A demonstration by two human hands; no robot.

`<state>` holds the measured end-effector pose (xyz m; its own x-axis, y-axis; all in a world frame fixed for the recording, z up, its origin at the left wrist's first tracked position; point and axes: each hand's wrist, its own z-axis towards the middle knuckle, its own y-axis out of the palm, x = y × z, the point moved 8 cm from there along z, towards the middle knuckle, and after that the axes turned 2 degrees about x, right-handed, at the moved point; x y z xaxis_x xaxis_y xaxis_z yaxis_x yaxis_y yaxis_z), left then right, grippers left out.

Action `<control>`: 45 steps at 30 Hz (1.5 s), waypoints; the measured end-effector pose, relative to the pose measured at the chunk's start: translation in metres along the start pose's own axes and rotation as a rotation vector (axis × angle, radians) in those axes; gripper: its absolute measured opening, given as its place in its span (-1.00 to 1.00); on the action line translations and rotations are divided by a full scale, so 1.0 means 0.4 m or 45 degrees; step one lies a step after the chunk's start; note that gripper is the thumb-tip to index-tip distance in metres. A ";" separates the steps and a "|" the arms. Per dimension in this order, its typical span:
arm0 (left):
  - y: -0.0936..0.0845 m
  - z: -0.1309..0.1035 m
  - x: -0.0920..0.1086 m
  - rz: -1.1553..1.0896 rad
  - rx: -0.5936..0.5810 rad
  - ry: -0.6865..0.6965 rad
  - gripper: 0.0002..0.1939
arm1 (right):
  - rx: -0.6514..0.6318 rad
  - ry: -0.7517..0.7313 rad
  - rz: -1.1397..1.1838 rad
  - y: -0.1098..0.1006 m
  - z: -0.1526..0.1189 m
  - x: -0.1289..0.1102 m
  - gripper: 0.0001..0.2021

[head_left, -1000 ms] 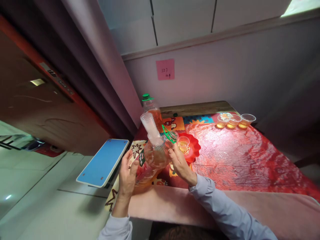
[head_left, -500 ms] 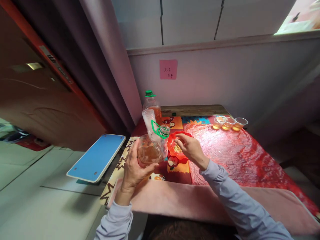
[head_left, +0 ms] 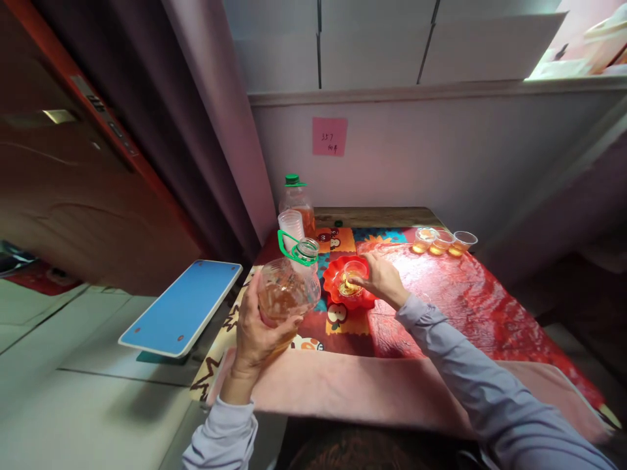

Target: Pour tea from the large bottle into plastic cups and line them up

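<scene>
My left hand (head_left: 262, 336) is wrapped round an uncapped clear plastic jug (head_left: 287, 294) of amber liquid. The jug leans slightly to the right, its green handle (head_left: 289, 248) hanging loose at the neck. My right hand (head_left: 385, 279) grips the side of a clear plastic cup (head_left: 356, 266), thumb in front and fingers behind. A little yellowish liquid seems to be in this cup. It is at the red scalloped dish (head_left: 333, 287); whether its base touches the dish I cannot tell. Jug mouth and cup are apart.
Three cups (head_left: 442, 243) of amber liquid stand at the back right on red plastic sheeting (head_left: 441, 307). Stacked cups (head_left: 290, 225) and a green-capped jug (head_left: 298, 209) stand behind my jug. A green cap (head_left: 338, 223) lies near the wall. A pink towel (head_left: 353, 385) covers the front edge.
My right hand has shifted slightly right, and the cup now shows clearly in its fingers. The jug has moved a little left and down in my left hand.
</scene>
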<state>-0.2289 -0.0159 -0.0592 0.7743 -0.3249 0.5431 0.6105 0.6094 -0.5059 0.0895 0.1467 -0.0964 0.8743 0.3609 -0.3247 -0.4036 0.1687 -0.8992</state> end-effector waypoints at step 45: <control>-0.027 -0.014 -0.060 0.091 0.043 -0.327 0.31 | -0.045 0.318 -0.219 -0.136 0.263 0.485 -0.35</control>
<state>-0.2531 -0.0187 -0.0704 0.7448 -0.0886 0.6614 0.5466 0.6495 -0.5285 0.2526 0.3039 -0.0796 0.9699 0.0923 -0.2252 -0.2384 0.1742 -0.9554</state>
